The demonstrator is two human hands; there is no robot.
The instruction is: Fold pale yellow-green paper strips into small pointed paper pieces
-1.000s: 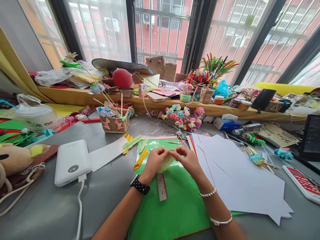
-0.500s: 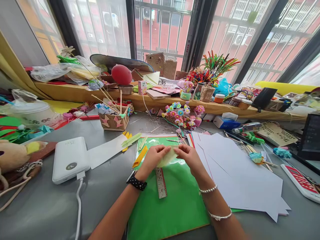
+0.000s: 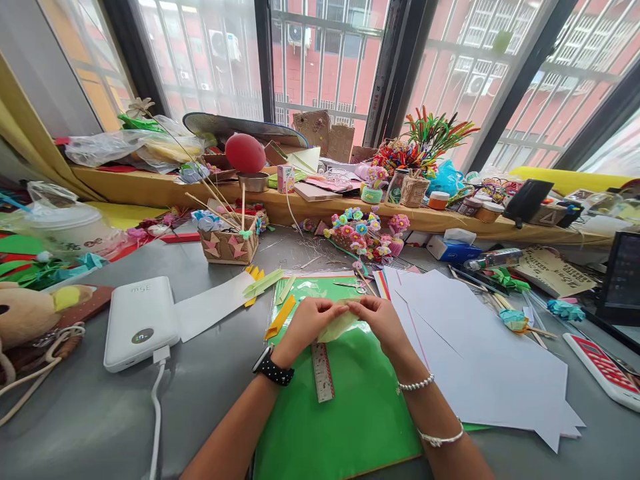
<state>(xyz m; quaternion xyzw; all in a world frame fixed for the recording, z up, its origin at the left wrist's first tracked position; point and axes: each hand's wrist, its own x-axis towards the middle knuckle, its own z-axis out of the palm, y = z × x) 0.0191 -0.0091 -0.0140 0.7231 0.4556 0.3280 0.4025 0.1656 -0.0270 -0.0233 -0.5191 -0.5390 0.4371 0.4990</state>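
A small pale yellow-green piece of paper (image 3: 339, 327) is held up between both hands. My left hand (image 3: 311, 325) pinches its upper edge from the left, and my right hand (image 3: 383, 321) pinches it from the right, thumbs and fingertips almost meeting. Below the hands lies a green sheet pack (image 3: 345, 413) in clear plastic. On it rests a short ruler (image 3: 323, 373) with a red-patterned edge, its top end partly covered by the paper. Folded yellow paper (image 3: 281, 317) lies left of my left hand. Scissors (image 3: 354, 287) lie beyond the fingers.
White paper sheets (image 3: 475, 360) spread at the right, near a red-and-white calculator (image 3: 607, 367). To the left are a white power bank (image 3: 141, 323) with a cable and a white strip (image 3: 210, 310). A cardboard box (image 3: 230, 247) with sticks and crocheted flowers (image 3: 360, 230) stand behind.
My hands have drawn closer together at the paper's upper edge, the right moving left. The paper now hangs bent below the fingertips. The view has shifted slightly.
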